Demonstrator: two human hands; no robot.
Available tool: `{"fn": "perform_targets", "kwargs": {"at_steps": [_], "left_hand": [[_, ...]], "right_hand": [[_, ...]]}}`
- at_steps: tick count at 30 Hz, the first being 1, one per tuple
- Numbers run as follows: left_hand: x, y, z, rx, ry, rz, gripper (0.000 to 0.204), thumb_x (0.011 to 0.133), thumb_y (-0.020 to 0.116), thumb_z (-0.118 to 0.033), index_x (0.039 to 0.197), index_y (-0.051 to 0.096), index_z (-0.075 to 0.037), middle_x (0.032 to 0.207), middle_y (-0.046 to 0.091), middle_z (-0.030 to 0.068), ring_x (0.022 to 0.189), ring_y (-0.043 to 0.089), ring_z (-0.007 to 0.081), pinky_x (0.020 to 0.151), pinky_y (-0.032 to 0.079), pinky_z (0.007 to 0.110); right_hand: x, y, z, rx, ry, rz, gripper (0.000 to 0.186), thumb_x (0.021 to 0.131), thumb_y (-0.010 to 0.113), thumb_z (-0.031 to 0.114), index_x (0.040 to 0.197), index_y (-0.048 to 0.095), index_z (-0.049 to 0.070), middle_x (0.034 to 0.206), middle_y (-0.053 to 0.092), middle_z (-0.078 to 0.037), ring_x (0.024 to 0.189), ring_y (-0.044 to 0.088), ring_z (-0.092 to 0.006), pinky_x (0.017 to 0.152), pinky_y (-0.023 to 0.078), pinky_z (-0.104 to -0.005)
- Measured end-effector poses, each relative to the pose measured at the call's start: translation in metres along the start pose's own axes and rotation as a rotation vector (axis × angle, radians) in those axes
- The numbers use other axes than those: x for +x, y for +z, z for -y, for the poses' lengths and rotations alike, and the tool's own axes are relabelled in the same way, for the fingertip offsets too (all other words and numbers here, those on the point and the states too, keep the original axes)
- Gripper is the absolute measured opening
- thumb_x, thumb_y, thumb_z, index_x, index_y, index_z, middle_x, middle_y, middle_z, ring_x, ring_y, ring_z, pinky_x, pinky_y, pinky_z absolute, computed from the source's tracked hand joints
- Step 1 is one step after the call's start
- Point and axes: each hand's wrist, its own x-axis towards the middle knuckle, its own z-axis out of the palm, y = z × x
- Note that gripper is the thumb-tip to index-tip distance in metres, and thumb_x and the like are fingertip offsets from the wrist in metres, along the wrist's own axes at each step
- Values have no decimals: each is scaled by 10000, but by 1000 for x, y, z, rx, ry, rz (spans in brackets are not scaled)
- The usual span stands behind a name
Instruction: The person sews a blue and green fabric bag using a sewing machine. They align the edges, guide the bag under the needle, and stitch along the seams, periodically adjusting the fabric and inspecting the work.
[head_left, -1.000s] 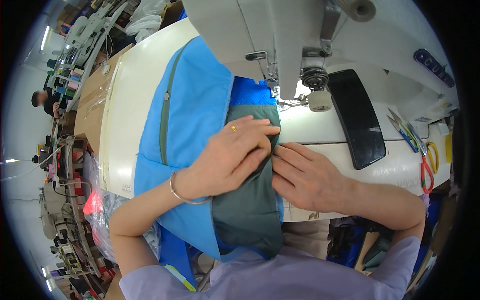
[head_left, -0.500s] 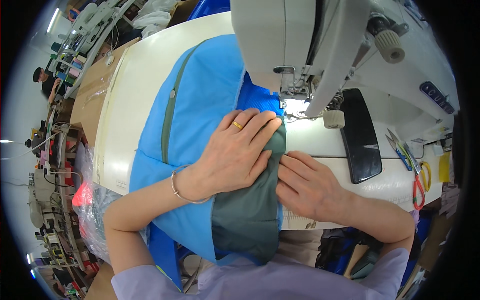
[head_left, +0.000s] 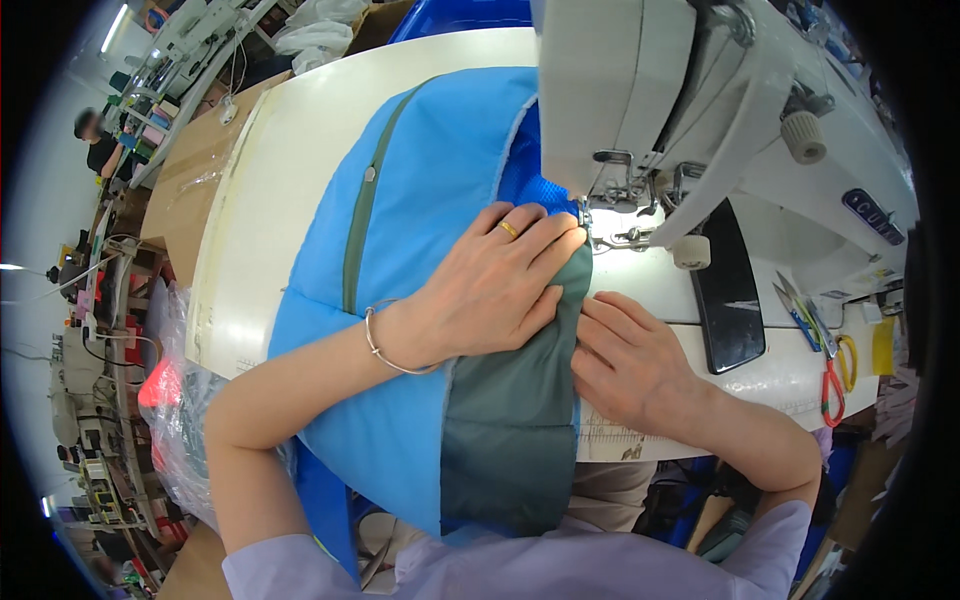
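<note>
A light-blue padded fabric piece (head_left: 430, 160), like a bag panel, lies on the sewing table with a dark-green zipper strip (head_left: 362, 220) down it. Along its right side runs a grey-green fabric panel (head_left: 510, 430). My left hand (head_left: 490, 275) rests flat on the work, fingers stretched toward the presser foot (head_left: 585, 215) of a white sewing machine (head_left: 610, 90). Bright blue mesh (head_left: 535, 185) shows beyond those fingertips. At the panel's right edge, my right hand (head_left: 635, 365) has its fingers curled in and pinches the cloth; its fingertips are partly hidden.
Right of the needle area lies a black glossy slab (head_left: 735, 300). Farther right are red-handled scissors (head_left: 832, 385) and a yellow-handled tool (head_left: 848, 362). Clear plastic wrapping (head_left: 185, 430) hangs off the table's left side. Another person (head_left: 100, 145) is far off at left.
The view has shifted, so the machine sits farther right in it. Both hands and the cloth have moved slightly away from me past the presser foot, keeping their hold.
</note>
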Motion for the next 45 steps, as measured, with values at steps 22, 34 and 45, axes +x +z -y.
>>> {"fn": "perform_targets", "kwargs": {"at_steps": [22, 34, 45], "left_hand": [[-2, 7, 11, 43, 107, -58, 499, 879, 686, -160, 1373, 664, -224, 1268, 600, 155, 1178, 554, 384, 1011, 483, 483], [0, 7, 17, 117, 155, -56, 438, 909, 649, -132, 1337, 692, -218, 1377, 594, 174, 1235, 558, 378, 1019, 508, 468], [3, 3, 16, 110, 161, -26, 428, 927, 637, -116, 1341, 693, -212, 1382, 596, 172, 1237, 564, 368, 1019, 499, 465]], "right_hand": [[2, -5, 0, 15, 60, 24, 248, 743, 751, 101, 940, 654, -14, 1115, 629, -178, 1162, 609, -321, 1061, 476, -462], [2, 0, -2, 8, 56, -64, 183, 763, 722, 80, 908, 635, 8, 1051, 614, -141, 1109, 603, -289, 1008, 488, -406], [-24, -11, 37, -43, -39, -54, 311, 784, 666, 93, 1055, 671, -61, 1149, 653, -168, 1110, 632, -287, 974, 525, -389]]}}
